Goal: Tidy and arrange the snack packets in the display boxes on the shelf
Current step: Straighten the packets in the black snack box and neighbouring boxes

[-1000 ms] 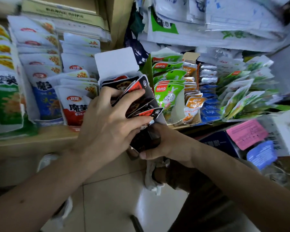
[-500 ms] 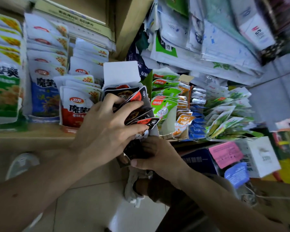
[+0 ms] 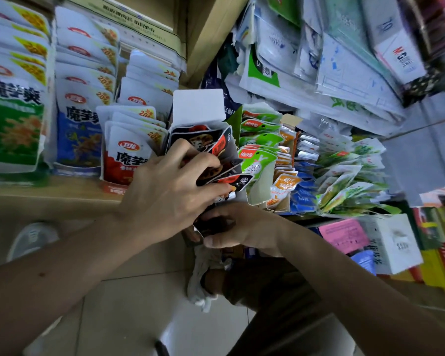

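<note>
The left hand (image 3: 170, 194) curled over black packets (image 3: 199, 140) standing in the white-flapped box (image 3: 198, 106) on the shelf (image 3: 49, 197), pinching several. The right hand (image 3: 234, 227), just below, gripped more dark packets (image 3: 211, 224) at the shelf's edge.

The left hand (image 3: 165, 191) lies over the black packets (image 3: 203, 140), hiding their lower halves. The fingers of the right hand (image 3: 231, 227) disappear behind the same dark stack, and only the thumb shows. At the left edge of the frame the green packets (image 3: 10, 129) are cut off. The upper right corner is blurred, and the red lettering on a white box (image 3: 396, 55) there is barely legible. At lower right, the print on the pink card (image 3: 344, 236) is too small to read.
</note>
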